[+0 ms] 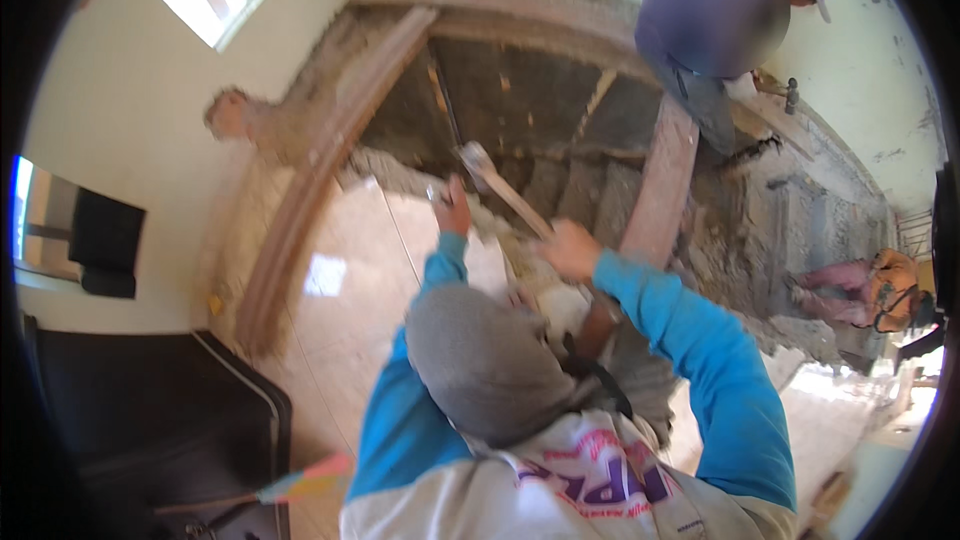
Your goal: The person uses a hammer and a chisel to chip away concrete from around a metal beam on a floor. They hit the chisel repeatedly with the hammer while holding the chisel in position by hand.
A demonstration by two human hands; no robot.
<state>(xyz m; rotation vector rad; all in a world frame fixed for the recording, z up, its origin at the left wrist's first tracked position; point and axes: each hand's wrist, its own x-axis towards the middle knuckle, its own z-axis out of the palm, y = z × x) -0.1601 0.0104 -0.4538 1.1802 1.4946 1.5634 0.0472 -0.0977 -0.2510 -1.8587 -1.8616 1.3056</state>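
Observation:
Neither of my hands shows. A co-worker in a grey hood (480,365) and blue sleeves crouches before me, seen from behind and above. The co-worker's right hand (572,250) grips a wooden-handled hammer (512,198), its pale head raised over the broken floor edge. The co-worker's left hand (454,208) is closed round a small metallic thing, perhaps a chisel, too blurred to name. Both hands are above the edge between pale floor tiles (350,280) and a dark, stepped opening (500,90).
A long board (330,155) slopes along the left of the opening; another plank (665,180) crosses at right. A second person (715,10) in a cap bends at upper right beside a hammer (791,95). A person in orange (890,290) is far right. Black furniture (150,420) stands lower left.

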